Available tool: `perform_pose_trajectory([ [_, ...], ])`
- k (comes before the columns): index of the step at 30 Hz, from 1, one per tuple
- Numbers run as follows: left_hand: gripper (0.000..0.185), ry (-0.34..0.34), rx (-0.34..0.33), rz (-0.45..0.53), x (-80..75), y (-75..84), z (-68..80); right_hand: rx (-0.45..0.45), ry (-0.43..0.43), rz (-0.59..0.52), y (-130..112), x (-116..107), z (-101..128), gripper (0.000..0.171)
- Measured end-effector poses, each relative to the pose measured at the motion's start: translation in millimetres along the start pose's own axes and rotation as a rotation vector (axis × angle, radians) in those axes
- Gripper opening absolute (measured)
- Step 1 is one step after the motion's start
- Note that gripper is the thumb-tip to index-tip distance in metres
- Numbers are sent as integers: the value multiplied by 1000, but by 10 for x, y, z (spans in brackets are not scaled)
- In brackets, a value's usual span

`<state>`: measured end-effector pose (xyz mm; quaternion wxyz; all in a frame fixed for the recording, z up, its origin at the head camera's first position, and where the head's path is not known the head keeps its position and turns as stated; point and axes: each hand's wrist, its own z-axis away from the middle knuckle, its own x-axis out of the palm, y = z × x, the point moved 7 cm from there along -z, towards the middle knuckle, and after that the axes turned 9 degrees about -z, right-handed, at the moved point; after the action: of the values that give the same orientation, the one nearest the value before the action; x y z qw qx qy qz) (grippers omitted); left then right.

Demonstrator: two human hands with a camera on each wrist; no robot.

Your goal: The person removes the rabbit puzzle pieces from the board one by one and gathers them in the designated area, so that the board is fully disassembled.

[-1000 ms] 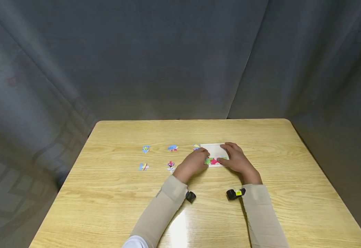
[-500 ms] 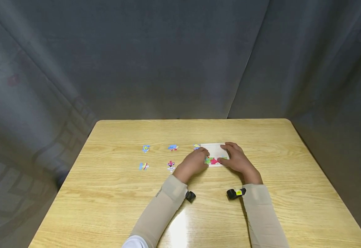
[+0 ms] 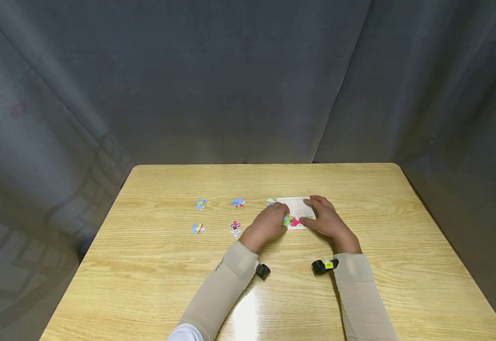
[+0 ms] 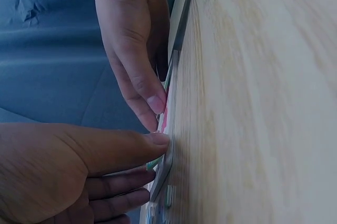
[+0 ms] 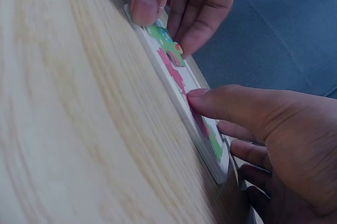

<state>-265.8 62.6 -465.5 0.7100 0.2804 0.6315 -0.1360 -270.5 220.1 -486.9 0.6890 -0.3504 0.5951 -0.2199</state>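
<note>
Watching remotely, I see the left hand [image 3: 269,221] with fingers clamped on a green puzzle piece [image 5: 166,40] at the white tray [image 3: 296,207], the right hand [image 3: 328,221] with fingers apart, tray lying on the worktop [image 3: 146,279].

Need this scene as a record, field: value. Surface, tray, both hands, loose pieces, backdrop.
surface: wood-grain table
tray: white puzzle tray on the table; pieces along its near side, far part bare
left_hand: left hand at the tray's left end, thumb and fingertips about a green piece
right_hand: right hand at the tray's right end, thumb on the pink artwork
loose_pieces: five visible left of the tray; far row yellow-flower piece, blue-and-red piece, blue-and-yellow piece; near row striped piece, face piece
backdrop: dark grey curtain
</note>
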Motion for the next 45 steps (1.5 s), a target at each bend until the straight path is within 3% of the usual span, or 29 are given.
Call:
perform_pose_trajectory([
  [7,36,33,16,-9,-33,21,1,-4,-2,3,11,4,-4,69],
  [21,36,21,19,60,-18,30,-20,-2,-1,-18,17,-5,0,69],
  [28,34,18,-12,86,-19,-42,18,3,-5,-28,12,1,10,70],
  [38,36,34,-25,118,-165,-246,266,4,-3,-22,20,-44,-6,70],
  [45,41,17,-21,104,-262,-470,578,-5,-11,-6,37,-72,-42,70],
])
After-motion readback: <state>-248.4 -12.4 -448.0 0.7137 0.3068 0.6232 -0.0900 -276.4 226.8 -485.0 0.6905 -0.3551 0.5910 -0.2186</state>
